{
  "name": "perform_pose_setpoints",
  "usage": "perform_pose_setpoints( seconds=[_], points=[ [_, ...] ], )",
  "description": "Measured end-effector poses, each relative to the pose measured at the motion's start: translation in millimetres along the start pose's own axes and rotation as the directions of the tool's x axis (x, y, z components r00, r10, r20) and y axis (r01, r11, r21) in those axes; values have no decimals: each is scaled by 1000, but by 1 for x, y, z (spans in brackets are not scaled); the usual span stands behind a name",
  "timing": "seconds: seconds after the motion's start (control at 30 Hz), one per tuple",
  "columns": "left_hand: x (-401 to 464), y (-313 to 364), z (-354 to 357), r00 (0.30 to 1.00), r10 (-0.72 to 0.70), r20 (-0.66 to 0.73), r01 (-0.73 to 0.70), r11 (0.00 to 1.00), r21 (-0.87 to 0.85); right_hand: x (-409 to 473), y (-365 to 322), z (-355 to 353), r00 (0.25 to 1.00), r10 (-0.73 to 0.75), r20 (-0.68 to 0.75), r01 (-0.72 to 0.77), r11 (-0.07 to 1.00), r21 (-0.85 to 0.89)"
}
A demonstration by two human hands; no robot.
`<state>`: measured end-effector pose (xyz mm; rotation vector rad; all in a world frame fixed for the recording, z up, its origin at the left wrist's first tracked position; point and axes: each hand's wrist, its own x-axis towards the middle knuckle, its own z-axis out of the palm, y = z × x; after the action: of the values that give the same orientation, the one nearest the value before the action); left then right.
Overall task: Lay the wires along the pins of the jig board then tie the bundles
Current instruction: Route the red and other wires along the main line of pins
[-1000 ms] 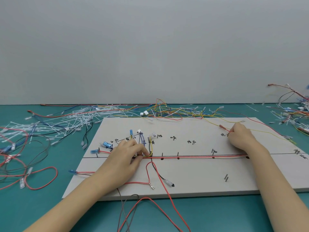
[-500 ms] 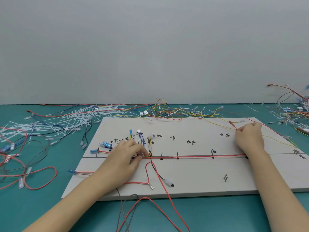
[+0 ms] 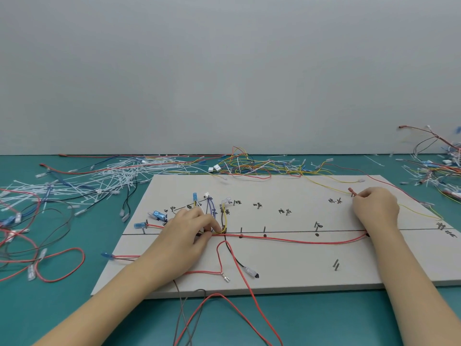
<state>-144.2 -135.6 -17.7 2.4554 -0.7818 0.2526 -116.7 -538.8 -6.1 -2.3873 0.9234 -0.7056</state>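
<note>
Head view
Board: the pale jig board (image 3: 287,270) lies flat on the teal table (image 3: 62,308), with black handwritten marks and a dark line drawn across its width.
Pins: small pins (image 3: 241,230) stand along that line, and one more pair (image 3: 336,264) stands nearer the front edge.
Left hand: the left hand (image 3: 185,236) rests on the board, fingers curled, thumb and forefinger pinching the wires at the pin where a yellow wire (image 3: 225,216) and a black wire (image 3: 233,255) turn away from the line.
Right hand: the right hand (image 3: 375,208) sits at the board's far right, fingers curled, pinching the red wire just below its terminal (image 3: 351,190).
Red wire: the red wire (image 3: 299,240) runs just below the line from the left hand's fingertips to under the right wrist, sagging a little in the middle.
Loose ends: a second red lead (image 3: 219,260) loops off the bundle to a bare terminal near the front edge; the black wire ends beside it in a clear sleeve.
Connectors: blue connectors (image 3: 157,215) lie at the board's left, behind the left hand.
Table left: white cable ties (image 3: 99,181) are scattered in a heap among loose wires.
Table back and right: more tangled wires (image 3: 244,166) lie beyond the board.
</note>
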Motion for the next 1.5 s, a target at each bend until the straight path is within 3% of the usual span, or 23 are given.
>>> perform_pose_setpoints(
  seconds=[0.4,0.97,1.3,1.5],
  points=[
    [0,0,0,1000,4,1,-4,1000,-5,-1,-4,1,996,38,-83,-31,996,79],
    [-1,1,0,1000,-3,1,3,1000,3,-4,-2,-2,996,-9,-91,18,995,97],
    [0,0,0,1000,0,5,0,1000,3,0,0,-1,999,-2,54,1,1000,29],
    [0,0,0,1000,-7,2,7,1000,-3,6,8,-14,976,-1,218,-2,1000,17]
  ],
)
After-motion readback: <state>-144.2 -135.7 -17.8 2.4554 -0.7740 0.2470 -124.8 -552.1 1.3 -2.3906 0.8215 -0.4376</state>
